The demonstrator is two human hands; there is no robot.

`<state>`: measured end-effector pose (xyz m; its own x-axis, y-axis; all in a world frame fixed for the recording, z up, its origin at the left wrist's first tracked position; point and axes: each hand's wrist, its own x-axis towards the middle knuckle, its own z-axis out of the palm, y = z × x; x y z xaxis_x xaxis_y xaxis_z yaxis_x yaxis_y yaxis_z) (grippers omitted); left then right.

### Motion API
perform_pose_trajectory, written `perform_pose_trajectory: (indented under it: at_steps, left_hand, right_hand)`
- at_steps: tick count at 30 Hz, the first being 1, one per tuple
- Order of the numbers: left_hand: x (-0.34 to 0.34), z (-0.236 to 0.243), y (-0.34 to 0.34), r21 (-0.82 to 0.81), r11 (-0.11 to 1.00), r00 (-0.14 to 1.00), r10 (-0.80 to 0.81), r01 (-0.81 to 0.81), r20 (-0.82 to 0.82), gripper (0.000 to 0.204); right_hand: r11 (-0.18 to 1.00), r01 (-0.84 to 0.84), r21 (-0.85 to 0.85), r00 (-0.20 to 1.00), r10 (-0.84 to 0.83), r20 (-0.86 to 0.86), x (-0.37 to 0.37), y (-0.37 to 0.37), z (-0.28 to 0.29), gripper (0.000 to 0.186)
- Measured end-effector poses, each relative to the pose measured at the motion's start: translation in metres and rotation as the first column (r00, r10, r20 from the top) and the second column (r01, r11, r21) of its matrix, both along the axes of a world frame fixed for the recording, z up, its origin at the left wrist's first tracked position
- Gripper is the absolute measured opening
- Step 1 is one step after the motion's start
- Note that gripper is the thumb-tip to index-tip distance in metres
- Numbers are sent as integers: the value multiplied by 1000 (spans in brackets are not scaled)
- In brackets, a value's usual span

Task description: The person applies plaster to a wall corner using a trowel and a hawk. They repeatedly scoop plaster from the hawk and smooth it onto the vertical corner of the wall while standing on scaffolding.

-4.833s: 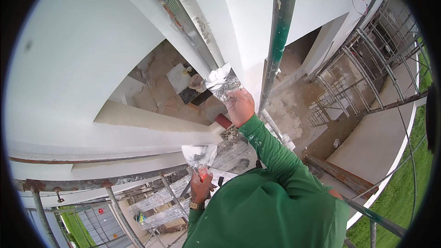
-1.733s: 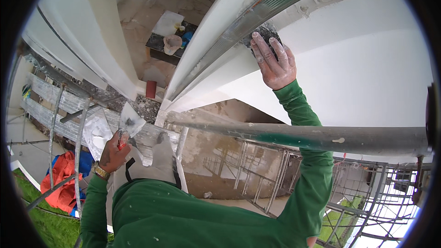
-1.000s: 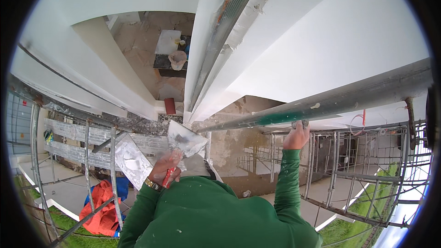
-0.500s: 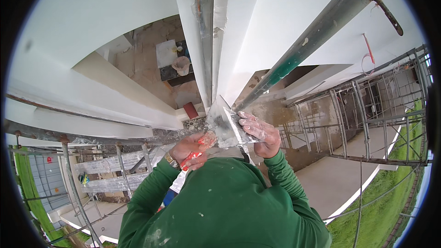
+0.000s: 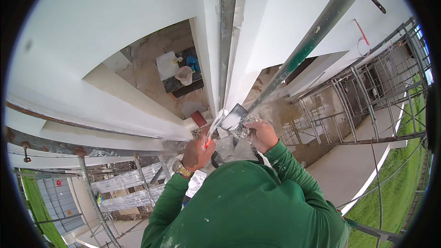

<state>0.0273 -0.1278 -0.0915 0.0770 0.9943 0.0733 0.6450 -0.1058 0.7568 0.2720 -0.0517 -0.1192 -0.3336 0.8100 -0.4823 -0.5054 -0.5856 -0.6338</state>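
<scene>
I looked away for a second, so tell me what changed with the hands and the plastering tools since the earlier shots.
The right hand came down off the grey scaffold pipe and now grips the flat putty-smeared metal plate in front of the chest. The left hand brought its red-handled putty knife in from the left to meet it. The knife stayed in the left hand throughout.

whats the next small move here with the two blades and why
Probably draw the putty knife in the left hand across the trowel held by the right hand to pick up filler. The two blades meet edge to face in front of the chest, white paste sits on the trowel, and neither tool touches the white column yet.
</scene>
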Motion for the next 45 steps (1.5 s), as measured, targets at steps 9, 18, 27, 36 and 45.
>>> perform_pose_trajectory:
  at_steps: [9, 18, 27, 36, 45]
  left_hand:
    - [-53, -59, -6, -519, 854, 882, 265, -26, 391, 43]
    - [-63, 2, 20, -326, 742, -29, 421, 586, 907, 33]
    - [-52, 16, 39, -448, 841, 346, 341, 304, 874, 38]
    - [-52, 20, 56, -505, 826, 768, 149, 249, 622, 53]
    - [-63, 27, 62, -310, 943, 983, -159, 125, -87, 58]
  right_hand:
    - [985, 95, 144, 961, -53, -272, -28, 35, 50, 38]
    - [194, -448, 873, 867, -144, 477, -31, 73, 68, 46]
    - [747, -359, 560, 694, -188, 695, 8, 100, 14, 27]
    - [-73, -698, 712, 628, -539, 560, -13, 87, 66, 24]
    - [-254, -562, 787, 646, -729, 225, -20, 107, 60, 29]
